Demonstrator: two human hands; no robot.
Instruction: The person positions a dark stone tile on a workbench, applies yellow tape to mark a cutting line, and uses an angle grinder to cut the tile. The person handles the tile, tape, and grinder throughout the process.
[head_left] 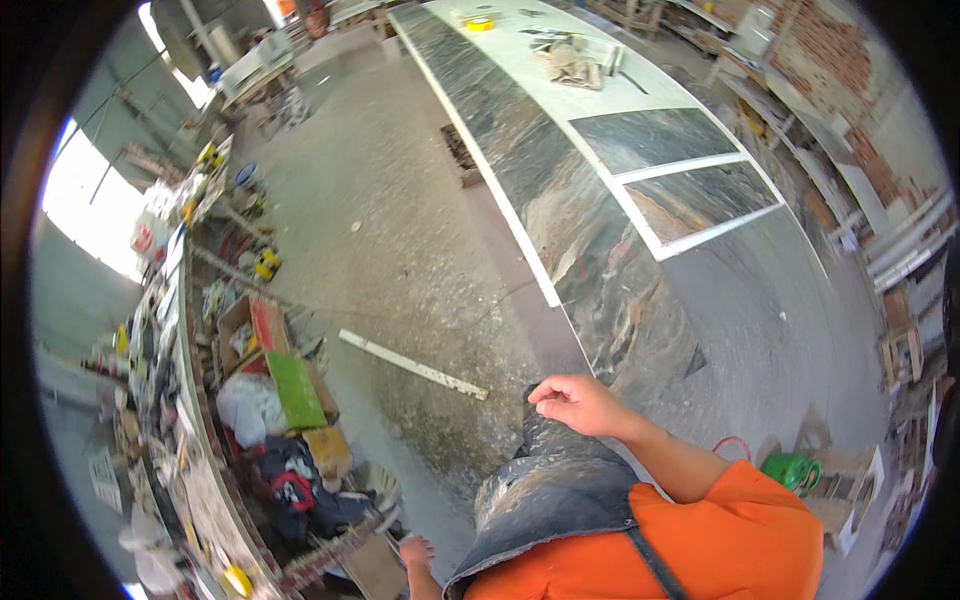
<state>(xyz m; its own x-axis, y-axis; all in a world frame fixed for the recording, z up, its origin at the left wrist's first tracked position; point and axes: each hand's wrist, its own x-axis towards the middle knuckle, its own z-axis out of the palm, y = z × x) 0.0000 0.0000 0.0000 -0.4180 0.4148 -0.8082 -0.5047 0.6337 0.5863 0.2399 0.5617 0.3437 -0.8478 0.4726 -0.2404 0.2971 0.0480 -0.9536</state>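
My right hand (575, 402) is raised in front of me with its fingers curled. The fingertips pinch the raised top corner of my dusty grey apron (545, 490), worn over an orange shirt (740, 545). This hand hovers beside the near end of a long grey marble slab (560, 190). My left hand (415, 552) hangs low at the bottom edge, above a cluttered bench. Only part of it shows, and I cannot tell how its fingers are set.
A white strip (410, 365) lies on the concrete floor. At left, a cluttered bench (215, 440) holds cardboard boxes, a green board (295, 390) and bags. A green object (790, 468) and a red loop (730, 443) are at right. On the slab's far end are a yellow tape roll (480, 22) and rags.
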